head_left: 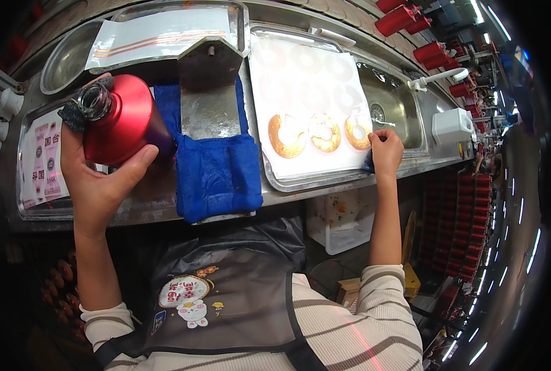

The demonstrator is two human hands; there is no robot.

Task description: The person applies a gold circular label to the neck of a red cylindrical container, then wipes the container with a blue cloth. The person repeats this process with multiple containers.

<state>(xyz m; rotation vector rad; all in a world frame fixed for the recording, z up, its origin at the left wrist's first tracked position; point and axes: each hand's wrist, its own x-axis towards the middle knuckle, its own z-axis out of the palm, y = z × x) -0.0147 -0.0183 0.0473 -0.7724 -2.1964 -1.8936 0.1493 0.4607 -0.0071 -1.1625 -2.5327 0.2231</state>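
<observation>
My left hand [105, 185] is wrapped round a shiny red bottle [130, 111] with a clear glass neck, tilted above the metal counter. A dark cloth-like piece [72, 116] shows by the fingers near the neck. My right hand [387, 151] is closed in a pinch at the right edge of a white sheet [318, 86], beside the rightmost of several gold ring-shaped decals [325, 132]. What its fingertips hold is too small to make out. Something dark blue [368, 163] shows just below those fingers, partly hidden. The sheet lies on a metal tray [288, 183].
Between my hands stands a metal stand [208, 77] with blue cloth [218, 176] on it. Pink-printed sheets [42, 157] lie at the left; another tray holds a white sheet with gold stripes [158, 38]. A sink [399, 117], white jug [452, 126] and white bin [334, 232] are rightward.
</observation>
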